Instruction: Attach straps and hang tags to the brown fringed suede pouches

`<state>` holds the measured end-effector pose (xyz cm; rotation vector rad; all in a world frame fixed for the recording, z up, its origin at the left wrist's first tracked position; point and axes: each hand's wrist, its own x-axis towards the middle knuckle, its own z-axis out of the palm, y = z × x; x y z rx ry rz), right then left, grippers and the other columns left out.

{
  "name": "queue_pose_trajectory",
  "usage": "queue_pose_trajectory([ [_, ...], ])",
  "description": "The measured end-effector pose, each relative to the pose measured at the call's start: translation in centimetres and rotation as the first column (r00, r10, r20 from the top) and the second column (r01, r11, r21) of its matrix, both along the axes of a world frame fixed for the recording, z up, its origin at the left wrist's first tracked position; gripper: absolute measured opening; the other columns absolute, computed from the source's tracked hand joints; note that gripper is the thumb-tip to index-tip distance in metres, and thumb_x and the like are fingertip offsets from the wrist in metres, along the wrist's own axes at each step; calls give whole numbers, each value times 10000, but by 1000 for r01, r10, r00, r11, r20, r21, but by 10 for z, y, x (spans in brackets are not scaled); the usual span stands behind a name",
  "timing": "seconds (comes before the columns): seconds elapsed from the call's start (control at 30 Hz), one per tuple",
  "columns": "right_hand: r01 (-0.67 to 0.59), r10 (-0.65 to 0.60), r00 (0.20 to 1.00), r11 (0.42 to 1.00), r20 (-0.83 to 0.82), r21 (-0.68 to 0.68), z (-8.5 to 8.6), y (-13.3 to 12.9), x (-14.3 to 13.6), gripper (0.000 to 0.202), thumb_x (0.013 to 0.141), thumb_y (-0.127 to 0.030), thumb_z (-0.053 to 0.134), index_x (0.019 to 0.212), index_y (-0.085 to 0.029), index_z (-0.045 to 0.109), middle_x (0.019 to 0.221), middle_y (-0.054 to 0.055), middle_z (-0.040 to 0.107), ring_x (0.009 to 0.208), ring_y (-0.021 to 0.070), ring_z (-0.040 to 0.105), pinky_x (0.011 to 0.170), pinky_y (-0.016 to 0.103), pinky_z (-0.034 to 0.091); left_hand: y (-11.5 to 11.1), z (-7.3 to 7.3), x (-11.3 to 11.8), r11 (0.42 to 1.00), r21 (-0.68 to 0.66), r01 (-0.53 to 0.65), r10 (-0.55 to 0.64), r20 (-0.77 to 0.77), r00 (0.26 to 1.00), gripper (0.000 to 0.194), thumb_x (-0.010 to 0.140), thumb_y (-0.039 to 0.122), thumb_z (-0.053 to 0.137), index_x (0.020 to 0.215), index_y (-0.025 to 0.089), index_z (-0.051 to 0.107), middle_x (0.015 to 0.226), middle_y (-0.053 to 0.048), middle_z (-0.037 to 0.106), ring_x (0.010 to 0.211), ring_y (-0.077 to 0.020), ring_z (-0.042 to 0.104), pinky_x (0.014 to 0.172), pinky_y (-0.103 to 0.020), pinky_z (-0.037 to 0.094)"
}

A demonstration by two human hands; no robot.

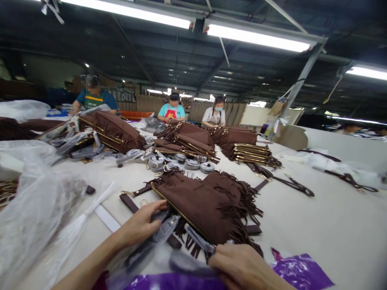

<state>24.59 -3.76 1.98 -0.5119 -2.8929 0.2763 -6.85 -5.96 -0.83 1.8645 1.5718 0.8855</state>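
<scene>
A brown fringed bag [196, 197] with a gold zip lies on the table in front of me. My left hand [145, 225] is at its zip edge, thumb and fingers apart, fingertips touching the edge beside a plastic-wrapped strap [169, 229]. At the bag's near right corner, my right hand [242, 264] is closed on a clear-plastic-wrapped dark strap [190, 264], blurred by motion; its fingertips are partly hidden. Another wrapped strap piece [199, 238] pokes out below the zip. Dark strap ends [130, 203] stick out from under the bag.
Stacks of brown fringed bags [193, 139] and coiled wrapped straps [192, 164] stand beyond. Clear plastic sheeting [39, 213] covers the left side. Purple plastic packaging [302, 272] lies at the near edge. Loose straps [293, 185] lie right. Three people [171, 112] work across the table.
</scene>
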Motion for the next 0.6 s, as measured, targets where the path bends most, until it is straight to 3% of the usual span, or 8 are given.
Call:
queue_pose_trajectory([
  [0.1, 134, -194, 969, 934, -155, -332, 24, 0, 38, 190, 960, -216, 427, 896, -228, 606, 852, 37, 653, 784, 192, 616, 718, 255, 469, -3, 8, 6, 983, 179, -30, 56, -141, 988, 440, 759, 130, 437, 1163, 182, 603, 1134, -81, 679, 1083, -228, 589, 1008, -392, 424],
  [0.2, 208, -453, 863, 722, -223, -660, 27, 5, 69, 316, 997, -465, 427, 950, -222, 623, 663, 8, 603, 578, 172, 556, 567, 258, 450, -6, 20, 28, 955, 275, 113, -48, -233, 971, 296, 857, 168, 435, 1074, 207, 632, 1086, -67, 684, 1037, -206, 595, 955, -351, 445],
  [0.3, 77, -583, 747, 553, -319, -830, 21, 12, 78, 440, 943, -591, 491, 1054, -190, 632, 660, 30, 634, 567, 182, 568, 521, 268, 440, -7, 32, 65, 927, 234, 294, -196, -367, 909, 227, 853, 226, 548, 1069, 231, 616, 1098, -49, 670, 1037, -218, 581, 919, -351, 446],
  [0.37, -9, -606, 702, 517, -374, -856, 19, 14, 74, 437, 910, -583, 563, 1028, -172, 654, 725, 66, 677, 641, 201, 604, 559, 280, 466, -6, 35, 93, 938, 174, 301, -181, -494, 850, 230, 808, 313, 652, 1011, 213, 614, 1040, -62, 671, 993, -259, 582, 881, -396, 451],
  [0.43, -51, -608, 687, 507, -398, -861, 19, 14, 67, 439, 899, -579, 584, 1005, -162, 669, 735, 79, 692, 645, 203, 610, 571, 287, 479, -4, 32, 119, 962, 144, 230, -102, -596, 796, 278, 779, 393, 698, 946, 190, 607, 955, -73, 672, 927, -284, 589, 841, -430, 454],
  [0.53, -41, -597, 708, 499, -378, -866, 16, 14, 61, 489, 898, -609, 565, 1052, -157, 667, 805, 105, 714, 697, 234, 641, 605, 316, 510, 0, 18, 148, 962, 218, 164, 31, -686, 727, 347, 833, 411, 641, 1056, 153, 578, 904, -92, 672, 856, -280, 606, 798, -428, 454],
  [0.6, 13, -590, 740, 492, -323, -870, 12, 15, 64, 514, 894, -645, 538, 1039, -171, 674, 850, 109, 724, 755, 259, 661, 650, 334, 529, 4, 6, 159, 932, 286, 225, 62, -735, 676, 278, 903, 325, 541, 1102, 131, 551, 858, -93, 672, 786, -254, 617, 716, -384, 453],
])
